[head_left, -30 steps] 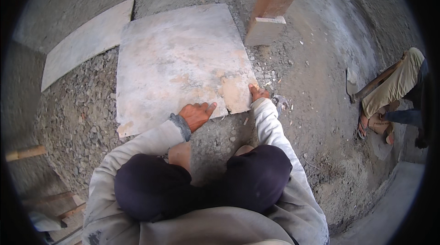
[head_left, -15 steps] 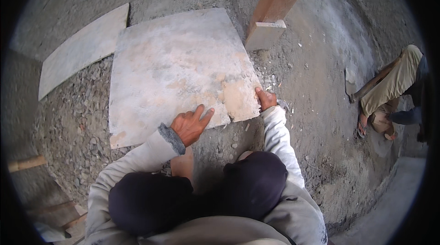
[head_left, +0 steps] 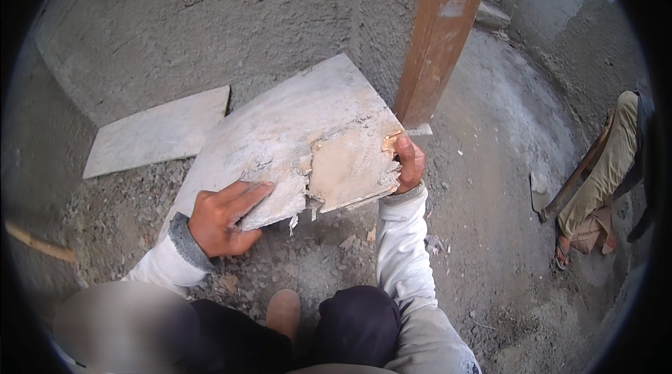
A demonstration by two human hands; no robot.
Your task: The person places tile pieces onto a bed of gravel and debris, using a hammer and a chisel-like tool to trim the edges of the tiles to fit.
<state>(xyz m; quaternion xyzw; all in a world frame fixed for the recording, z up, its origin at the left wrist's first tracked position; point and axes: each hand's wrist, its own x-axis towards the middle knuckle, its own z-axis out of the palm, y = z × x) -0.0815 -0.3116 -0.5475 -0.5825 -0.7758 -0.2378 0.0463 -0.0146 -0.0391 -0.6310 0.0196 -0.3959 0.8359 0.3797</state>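
Observation:
A pale, stained board (head_left: 294,125) is raised at a tilt in front of me, its near right part cracked and flaking, with splintered edges. My left hand (head_left: 227,216) grips its near edge left of the crack, index finger lying over the top face. My right hand (head_left: 409,164) is closed on the board's broken right edge, thumb at the splintered spot. Behind it to the left, a second, narrower pale board (head_left: 154,129) lies on rubble. My knees and one foot show below the raised board.
A wooden post (head_left: 444,31) stands just beyond the board's right corner, before rough cement walls (head_left: 196,10). At the right a co-worker's leg and sandalled foot (head_left: 596,185) are beside a long-handled tool (head_left: 560,199). A wood strip (head_left: 42,241) is at the left; gravel covers the ground (head_left: 112,213).
Both hands and the large board have come up off the ground, and the board is now tilted. My left hand has closed on its near edge. The whole view has shifted.

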